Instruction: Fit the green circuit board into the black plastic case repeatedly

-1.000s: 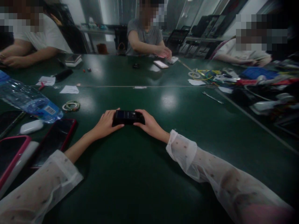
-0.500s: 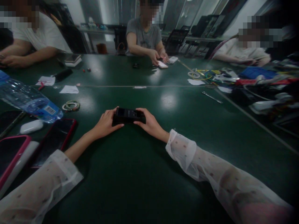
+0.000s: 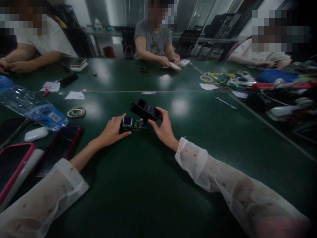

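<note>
A small circuit board (image 3: 138, 124) with a little screen at its left end rests on the dark green table (image 3: 128, 185). Thumb and fingers of my left hand (image 3: 112, 131) grip its left end. Just above and behind it, a black plastic cover (image 3: 145, 109) with cut-outs is held tilted, its left end higher. My right hand (image 3: 165, 129) pinches that cover by its right end, between thumb and fingers. The cover is apart from the board on the left and overlaps the board's right end in view; whether they touch there I cannot tell.
At left lie a water bottle (image 3: 37, 107), a white earbud case (image 3: 36, 134), a red-edged phone (image 3: 59, 148) and a bracelet (image 3: 76, 112). A wrench (image 3: 226, 102) and tangled cables (image 3: 218, 77) are at right. Several people sit across the table.
My right hand has lifted the black cover up and tilted it, so the circuit board now shows. My left hand has stayed nearly in place.
</note>
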